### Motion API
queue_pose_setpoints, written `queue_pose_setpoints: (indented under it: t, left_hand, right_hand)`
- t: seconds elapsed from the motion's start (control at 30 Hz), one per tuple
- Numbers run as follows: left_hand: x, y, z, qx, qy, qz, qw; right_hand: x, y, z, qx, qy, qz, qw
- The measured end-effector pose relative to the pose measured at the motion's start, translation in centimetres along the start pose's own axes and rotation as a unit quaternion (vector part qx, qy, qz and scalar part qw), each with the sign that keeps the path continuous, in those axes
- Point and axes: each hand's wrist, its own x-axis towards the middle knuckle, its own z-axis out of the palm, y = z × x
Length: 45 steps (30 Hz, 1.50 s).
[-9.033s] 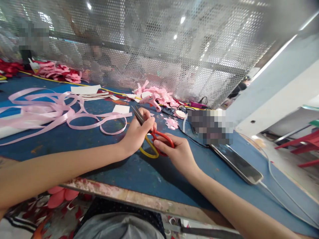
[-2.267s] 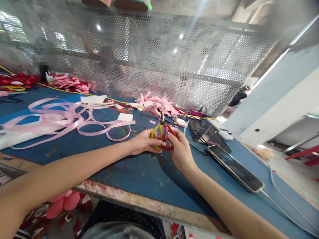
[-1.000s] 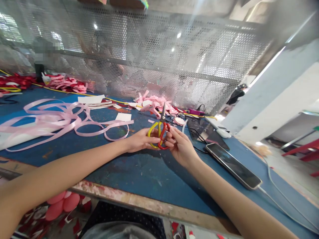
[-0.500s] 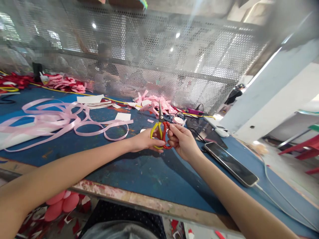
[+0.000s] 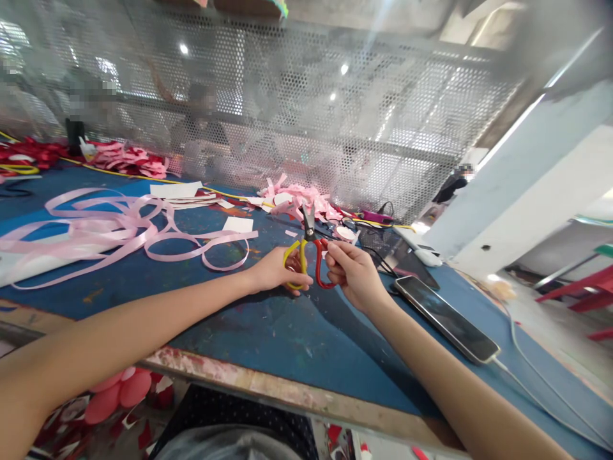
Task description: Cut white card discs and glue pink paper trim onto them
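Note:
A pair of scissors point(image 5: 310, 235) with dark blades, one yellow handle loop and one red loop is held above the blue table, blades pointing away from me and slightly apart. My left hand point(image 5: 282, 271) grips the yellow loop, some fingers passing through it. Thumb and fingers of my right hand point(image 5: 353, 271) pinch the red loop near its top. Just beyond the blades lies a heap of pink ribbon pieces point(image 5: 306, 197). Left of my left hand, long loops of pale pink ribbon point(image 5: 143, 230) spread over the table.
A phone point(image 5: 447, 318) with a white cable lies right of my right hand. White cards point(image 5: 177, 190), a small white card point(image 5: 238, 225) and a pink-red ribbon pile point(image 5: 128, 160) sit farther back. A perforated metal screen point(image 5: 287, 102) stands behind the table point(image 5: 268, 338).
The scissors have opened: the yellow and red loops have moved apart and the blades have separated. My left hand has shifted slightly left with the yellow loop.

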Motion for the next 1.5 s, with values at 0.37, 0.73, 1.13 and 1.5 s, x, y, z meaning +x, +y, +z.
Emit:
queue_pose_setpoints:
  t: [0.37,0.73,1.13,1.5]
  left_hand:
    - [0.0,-0.5,0.2,0.029,-0.011,0.027,0.999]
    - [0.1,-0.3,0.0,0.001,-0.006,-0.006,1.0]
    - [-0.4,-0.5,1.0,0.01,-0.005,0.005,1.0]
    - [-0.2,-0.6,0.9,-0.001,-0.004,0.012,1.0]
  right_hand:
    - [-0.3,0.9,0.8,0.036,-0.013,-0.013,0.999]
    - [0.0,0.4,0.0,-0.024,0.004,-0.04,0.999]
    - [-0.7,1.1,1.0,0.017,0.011,-0.026,0.999]
    - [-0.2,1.0,0.4,-0.016,-0.009,-0.03,0.999]
